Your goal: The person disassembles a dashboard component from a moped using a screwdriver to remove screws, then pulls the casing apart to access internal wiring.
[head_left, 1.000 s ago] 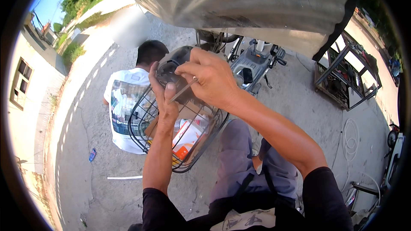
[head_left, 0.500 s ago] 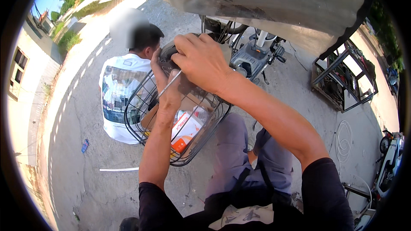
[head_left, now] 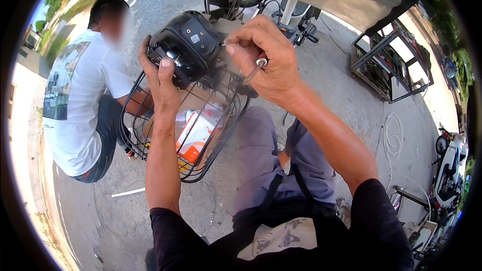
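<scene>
step: l hand [head_left: 161,78] grips black housing [head_left: 188,45] over wire basket [head_left: 150,155]; r hand [head_left: 263,60] pinches screwdriver [head_left: 253,70].
next: prob. needs tip seated square, housing held firm.

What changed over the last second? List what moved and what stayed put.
The right hand drew back from on top of the black housing toward the person, tool still pinched in its fingers, so the housing's face now shows. The view also shifted. Unchanged: the left hand still grips the housing above the wire basket, and the crouching person in the white shirt stays beside it.
</scene>
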A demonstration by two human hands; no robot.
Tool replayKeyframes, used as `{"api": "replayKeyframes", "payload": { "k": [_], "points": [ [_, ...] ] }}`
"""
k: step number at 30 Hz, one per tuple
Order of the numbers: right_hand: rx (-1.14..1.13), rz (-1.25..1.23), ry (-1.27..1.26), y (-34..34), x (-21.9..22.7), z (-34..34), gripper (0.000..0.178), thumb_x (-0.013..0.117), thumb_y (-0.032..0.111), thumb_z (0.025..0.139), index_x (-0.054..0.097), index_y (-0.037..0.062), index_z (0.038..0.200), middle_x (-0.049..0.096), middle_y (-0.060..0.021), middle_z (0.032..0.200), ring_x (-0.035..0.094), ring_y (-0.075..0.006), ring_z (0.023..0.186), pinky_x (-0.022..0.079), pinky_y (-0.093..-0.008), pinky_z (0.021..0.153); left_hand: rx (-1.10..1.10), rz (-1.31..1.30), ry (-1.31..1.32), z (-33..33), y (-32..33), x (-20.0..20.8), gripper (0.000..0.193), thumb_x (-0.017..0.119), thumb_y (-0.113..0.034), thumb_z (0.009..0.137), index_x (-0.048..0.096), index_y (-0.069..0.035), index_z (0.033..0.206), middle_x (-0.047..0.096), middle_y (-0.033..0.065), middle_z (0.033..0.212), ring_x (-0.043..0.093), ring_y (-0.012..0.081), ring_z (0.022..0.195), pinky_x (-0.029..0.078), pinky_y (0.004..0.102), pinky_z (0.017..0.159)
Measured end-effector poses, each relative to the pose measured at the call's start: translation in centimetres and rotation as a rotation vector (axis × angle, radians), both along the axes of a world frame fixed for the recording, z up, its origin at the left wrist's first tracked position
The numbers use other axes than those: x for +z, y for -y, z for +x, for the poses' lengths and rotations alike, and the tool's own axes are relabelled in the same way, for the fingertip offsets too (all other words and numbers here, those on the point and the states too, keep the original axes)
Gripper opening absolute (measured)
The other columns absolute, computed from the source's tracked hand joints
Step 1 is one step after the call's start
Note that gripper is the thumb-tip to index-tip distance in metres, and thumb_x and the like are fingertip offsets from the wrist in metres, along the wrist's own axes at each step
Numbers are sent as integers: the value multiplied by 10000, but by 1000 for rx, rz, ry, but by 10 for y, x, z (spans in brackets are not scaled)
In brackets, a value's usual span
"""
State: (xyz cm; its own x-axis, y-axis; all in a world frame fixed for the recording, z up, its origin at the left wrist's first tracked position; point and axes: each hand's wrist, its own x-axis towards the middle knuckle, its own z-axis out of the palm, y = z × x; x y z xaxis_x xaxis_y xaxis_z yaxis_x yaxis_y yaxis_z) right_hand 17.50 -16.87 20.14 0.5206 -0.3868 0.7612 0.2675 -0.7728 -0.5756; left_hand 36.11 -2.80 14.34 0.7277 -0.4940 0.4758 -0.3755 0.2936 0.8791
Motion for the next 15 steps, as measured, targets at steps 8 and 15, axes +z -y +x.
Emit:
{"api": "replayKeyframes", "payload": {
  "k": [8,15],
  "points": [
    [81,1087,-16,-10,-82,-78,56,643,21,991,649,57,1033,688,-11,890,523,-28,683,413,-214,600,75,62,-2,8,1,0,1070,583,-701,878,313,27,1614,479,207,1465,493,296,1342,395,388,1151],
    [150,838,13,-20,-70,-65,112,595,-59,963,661,16,1012,686,-11,914,631,-67,814,489,-246,678,88,67,-10,6,2,5,1065,618,-690,844,328,-9,1610,433,213,1505,497,324,1357,452,448,1117]
  ]
}}
